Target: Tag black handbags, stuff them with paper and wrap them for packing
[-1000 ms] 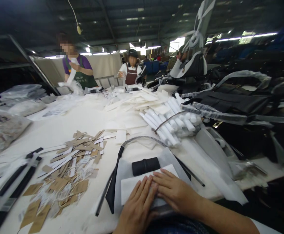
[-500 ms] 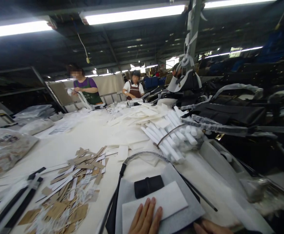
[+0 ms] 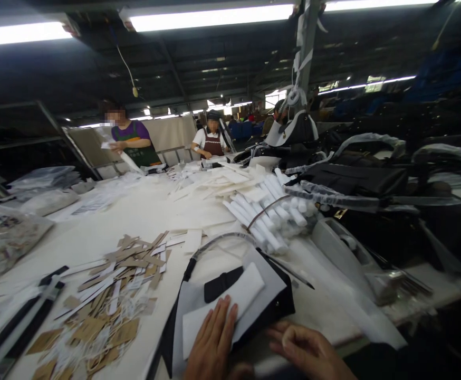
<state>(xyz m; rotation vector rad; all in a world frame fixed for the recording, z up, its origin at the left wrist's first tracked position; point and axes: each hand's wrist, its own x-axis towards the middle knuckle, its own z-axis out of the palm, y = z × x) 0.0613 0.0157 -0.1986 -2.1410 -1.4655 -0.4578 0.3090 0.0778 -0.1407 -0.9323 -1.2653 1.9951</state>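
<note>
A black handbag lies in front of me, tilted, with its strap wrapped in clear film and arched away from me. Pale tissue paper covers much of its front, and a small black flap or pouch lies over the paper. My left hand rests flat, fingers stretched, on a folded white sheet on top of the bag. Beside the bag's lower right edge is my right hand, its fingers loosely bent and apart, with nothing visible in them.
Cardboard tags and strips are heaped at left, beside black straps. White rolls tied in a bundle lie beyond the bag. A grey tape dispenser and piled black bags stand at right. Two people work across the table.
The bag and my left hand have shifted left. My right hand has come away from the paper's lower right corner, where more of the bag's black side now shows.
</note>
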